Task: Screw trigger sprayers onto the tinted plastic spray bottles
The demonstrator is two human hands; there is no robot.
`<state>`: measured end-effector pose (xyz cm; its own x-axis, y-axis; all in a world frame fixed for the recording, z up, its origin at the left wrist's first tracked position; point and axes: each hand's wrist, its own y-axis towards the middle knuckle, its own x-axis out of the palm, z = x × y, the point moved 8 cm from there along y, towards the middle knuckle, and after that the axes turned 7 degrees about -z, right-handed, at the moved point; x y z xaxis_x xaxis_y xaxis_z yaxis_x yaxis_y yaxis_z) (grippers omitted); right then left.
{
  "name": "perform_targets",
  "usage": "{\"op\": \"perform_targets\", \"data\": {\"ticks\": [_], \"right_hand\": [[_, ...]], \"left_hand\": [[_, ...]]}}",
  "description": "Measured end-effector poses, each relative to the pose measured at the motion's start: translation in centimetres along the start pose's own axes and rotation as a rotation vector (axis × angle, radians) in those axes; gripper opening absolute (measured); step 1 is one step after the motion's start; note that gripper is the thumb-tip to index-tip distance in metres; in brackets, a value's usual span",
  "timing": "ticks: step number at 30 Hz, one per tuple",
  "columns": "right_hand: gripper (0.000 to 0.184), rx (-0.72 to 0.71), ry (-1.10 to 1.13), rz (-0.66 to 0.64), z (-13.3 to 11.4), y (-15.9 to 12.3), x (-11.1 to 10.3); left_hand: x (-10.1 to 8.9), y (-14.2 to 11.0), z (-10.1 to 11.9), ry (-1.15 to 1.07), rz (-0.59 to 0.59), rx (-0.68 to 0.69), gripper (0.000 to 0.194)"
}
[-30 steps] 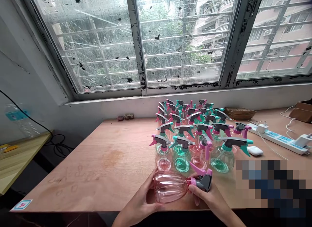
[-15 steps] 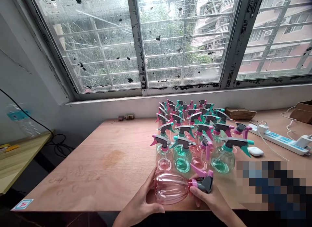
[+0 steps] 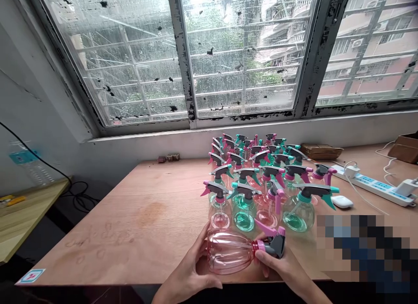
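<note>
A clear pink spray bottle [image 3: 230,251] lies sideways between my hands near the table's front edge, its grey and pink trigger head pointing right. My right hand [image 3: 277,262] is closed round its neck, with the thumb on the near side and the other fingers partly hidden behind. At the left end, my left hand [image 3: 192,267] cups the bottle's base, thumb stretched below it and fingertips partly hidden. Just beyond stand upright spray bottles in close rows, among them a pink one [image 3: 219,217], a green one [image 3: 244,214] and a clear green-tinted one [image 3: 298,212].
A white power strip [image 3: 372,184] with plugs and cables lies to the right, near a small white case [image 3: 342,202]. Brown boxes [image 3: 321,151] sit by the wall under the window. A marker card [image 3: 32,276] lies at the table's [image 3: 130,217] front left corner.
</note>
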<state>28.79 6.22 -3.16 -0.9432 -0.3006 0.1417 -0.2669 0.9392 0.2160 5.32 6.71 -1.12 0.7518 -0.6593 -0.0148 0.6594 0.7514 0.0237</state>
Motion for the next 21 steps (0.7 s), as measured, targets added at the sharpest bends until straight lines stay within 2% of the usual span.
{"op": "perform_targets", "data": {"ticks": [5,14,19,21], "right_hand": [[0.041,0.004,-0.001,-0.033,0.03,-0.08,0.05],[0.042,0.020,-0.021,-0.022,0.16,-0.13,-0.02],[0.042,0.018,-0.031,0.003,0.38,-0.20,-0.12],[0.042,0.026,-0.033,0.005,0.47,-0.19,-0.11]], "left_hand": [[0.15,0.05,0.58,-0.035,-0.028,0.030,0.107],[0.18,-0.05,0.19,0.019,-0.024,0.017,0.108],[0.10,-0.05,0.10,0.026,0.004,-0.014,0.126],[0.16,-0.02,0.24,0.040,0.001,-0.017,0.123]]}}
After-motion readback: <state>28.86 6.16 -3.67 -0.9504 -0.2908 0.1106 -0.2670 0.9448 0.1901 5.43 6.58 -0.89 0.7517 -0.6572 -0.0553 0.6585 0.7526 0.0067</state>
